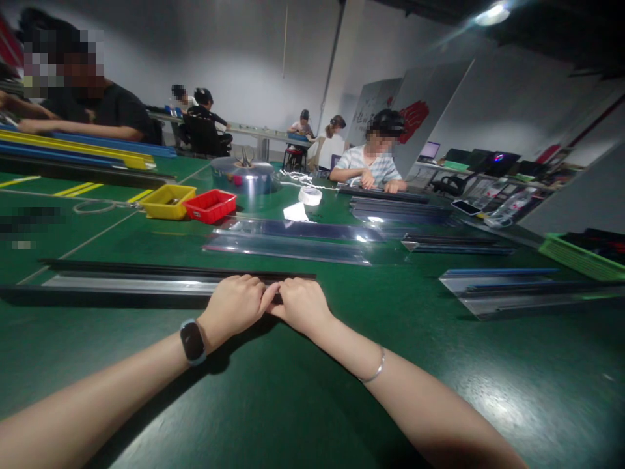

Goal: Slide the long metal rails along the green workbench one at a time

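Note:
A long black profile strip (122,294) with a pale inner channel lies lengthwise on the green table, reaching from the left edge to the middle. My left hand (237,301) is closed over it near its right end, fingers curled over the far side. Right beside it, my right hand (303,303) grips the same end, and the two thumbs meet. What the fingertips press on is hidden behind the knuckles. Just beyond the strip, clear plastic strips (293,249) lie flat on the table.
A yellow bin (168,202) and a red bin (211,206) stand behind the strip, near a roll of shiny film (244,177). More profiles (517,293) lie to the right, by a green basket (581,257). Co-workers sit across the table (374,163) and at far left (97,111).

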Available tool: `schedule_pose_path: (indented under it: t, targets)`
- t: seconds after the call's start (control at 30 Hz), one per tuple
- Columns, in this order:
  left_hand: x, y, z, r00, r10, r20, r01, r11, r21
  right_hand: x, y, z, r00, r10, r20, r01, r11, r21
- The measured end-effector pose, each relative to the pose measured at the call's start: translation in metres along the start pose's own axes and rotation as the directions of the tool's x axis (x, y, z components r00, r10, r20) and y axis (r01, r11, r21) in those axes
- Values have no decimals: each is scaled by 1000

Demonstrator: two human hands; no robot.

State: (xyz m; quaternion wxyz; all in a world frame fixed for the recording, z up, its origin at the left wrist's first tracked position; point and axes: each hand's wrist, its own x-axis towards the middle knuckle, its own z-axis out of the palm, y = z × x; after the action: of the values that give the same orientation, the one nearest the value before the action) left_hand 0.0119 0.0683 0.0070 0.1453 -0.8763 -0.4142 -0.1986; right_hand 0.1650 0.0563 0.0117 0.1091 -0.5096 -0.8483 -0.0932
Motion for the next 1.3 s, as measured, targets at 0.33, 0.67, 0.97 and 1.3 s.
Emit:
schedule_pose_path:
  t: [0.33,0.67,0.97,1.3]
  targets:
    - [-3,-3,2,1000,-5,-25,6,999,45,0,4,6,997,-51,-51,51,999,-2]
    - [-3,0,2,998,37,-56,-37,999,2,1,2,1,1000,-6,2,6,1000,28]
    - [-1,0,1,1000,25,-17,-25,999,30,-2,-2,2,1000,23,-17,-23,1000,-1]
    - [-1,0,3,999,13,-32,-13,1000,0,-1,-3,2,999,40,-18,-40,999,3]
